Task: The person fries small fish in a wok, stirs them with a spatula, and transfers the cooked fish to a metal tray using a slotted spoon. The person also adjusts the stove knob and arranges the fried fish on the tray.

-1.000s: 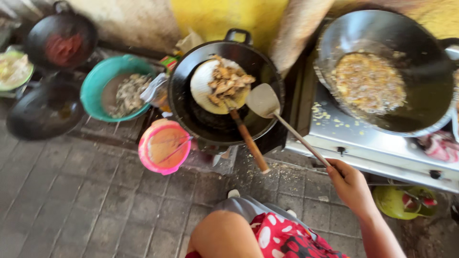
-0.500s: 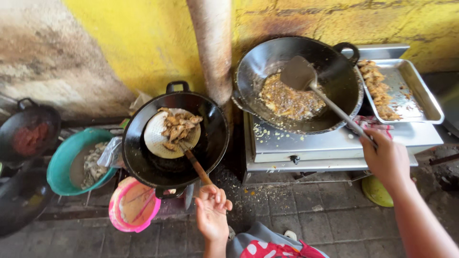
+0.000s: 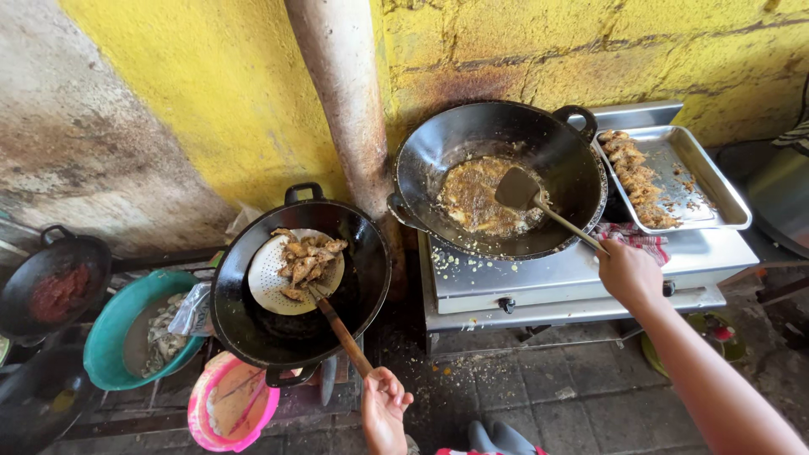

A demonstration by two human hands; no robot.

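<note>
My right hand (image 3: 628, 271) grips the handle of a metal spatula (image 3: 518, 190) whose blade sits in bubbling oil and fried bits inside a black wok (image 3: 472, 139) on a steel stove (image 3: 573, 278). My left hand (image 3: 383, 409) holds the end of the wooden handle of a round perforated skimmer (image 3: 270, 282). The skimmer carries several fried pieces (image 3: 305, 257) and rests inside a second black wok (image 3: 253, 324) lower to the left.
A steel tray (image 3: 704, 181) with fried pieces sits on the stove's right. A teal basin (image 3: 114, 324) with raw food, a pink bucket (image 3: 211, 417) and a small black wok (image 3: 34, 270) with red paste stand on the left. A pipe (image 3: 341, 101) runs up the yellow wall.
The view swung right and up from the floor woks toward the stove. The spatula moved from over the left wok into the stove wok. My left hand took the skimmer handle.
</note>
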